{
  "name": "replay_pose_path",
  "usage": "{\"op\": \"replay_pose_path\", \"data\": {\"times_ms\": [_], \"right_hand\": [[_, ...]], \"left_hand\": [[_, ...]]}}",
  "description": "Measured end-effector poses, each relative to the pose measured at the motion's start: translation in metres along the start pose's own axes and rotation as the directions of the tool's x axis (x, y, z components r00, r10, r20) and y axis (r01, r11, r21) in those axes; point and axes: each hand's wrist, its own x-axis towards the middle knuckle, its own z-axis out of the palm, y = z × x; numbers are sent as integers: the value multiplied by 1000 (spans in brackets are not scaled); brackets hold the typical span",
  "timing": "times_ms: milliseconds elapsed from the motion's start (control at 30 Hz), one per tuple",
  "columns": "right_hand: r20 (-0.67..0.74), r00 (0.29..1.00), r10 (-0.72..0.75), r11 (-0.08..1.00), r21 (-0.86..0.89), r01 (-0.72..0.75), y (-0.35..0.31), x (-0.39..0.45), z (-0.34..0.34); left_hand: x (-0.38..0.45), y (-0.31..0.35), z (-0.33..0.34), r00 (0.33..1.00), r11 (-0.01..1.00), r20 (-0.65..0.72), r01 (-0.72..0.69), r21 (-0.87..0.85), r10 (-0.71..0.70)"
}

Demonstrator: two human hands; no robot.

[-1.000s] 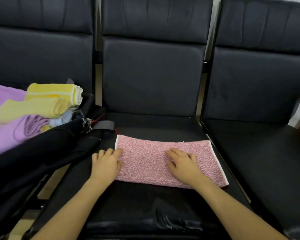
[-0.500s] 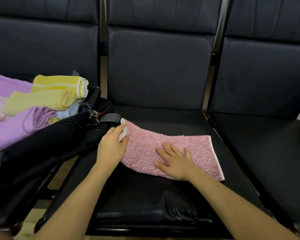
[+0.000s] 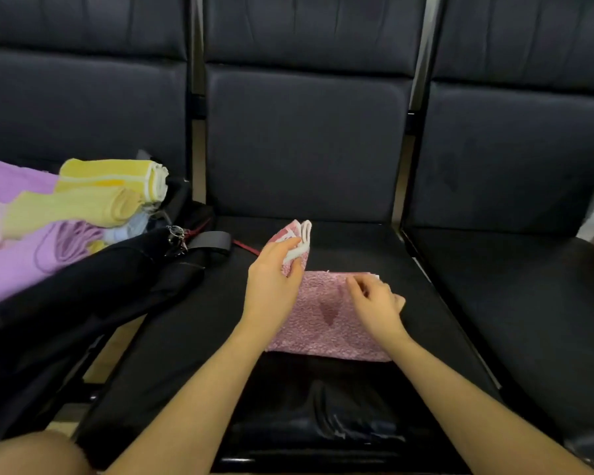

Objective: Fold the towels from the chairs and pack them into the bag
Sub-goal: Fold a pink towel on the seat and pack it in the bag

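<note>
A pink towel (image 3: pixel 326 320) with white edging lies on the middle chair seat (image 3: pixel 357 248). My left hand (image 3: pixel 271 282) pinches its left end and holds that end lifted above the rest of the cloth. My right hand (image 3: pixel 374 303) rests on the towel's right part, fingers curled, pinning it to the seat. The open black bag (image 3: pixel 93 296) sits on the left chair, with folded yellow towels (image 3: pixel 93 197), purple towels (image 3: pixel 18 258) and a pale blue one stacked in its mouth.
Three dark padded chairs stand in a row; the right chair seat (image 3: pixel 515 296) holds nothing. A keyring (image 3: pixel 177 234) and a strap (image 3: pixel 210 240) hang off the bag toward the middle seat. My knee (image 3: pixel 31 454) shows at the lower left.
My left hand has lifted the towel's left end and carried it rightward over the cloth. My right hand has shifted right and curled its fingers. The camera has moved closer.
</note>
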Motion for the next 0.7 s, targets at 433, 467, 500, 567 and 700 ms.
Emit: {"op": "replay_pose_path", "data": {"times_ms": [433, 467, 500, 567, 700], "right_hand": [[9, 982, 186, 899, -404, -167, 22, -23, -22], [10, 984, 179, 894, -418, -158, 19, -23, -19], [8, 986, 165, 897, -417, -147, 17, -23, -16], [9, 993, 122, 910, -401, -108, 14, -23, -10], [-31, 998, 55, 948, -313, -62, 9, -25, -7]], "left_hand": [[-25, -27, 39, 924, 855, 346, -45, 517, -160], [-25, -31, 32, 918, 809, 349, -58, 585, -186], [-25, -34, 27, 891, 772, 389, -72, 631, -235], [-28, -40, 19, 792, 726, 502, -112, 678, -347], [-30, -44, 14, 774, 718, 537, -158, 678, -336]]}}
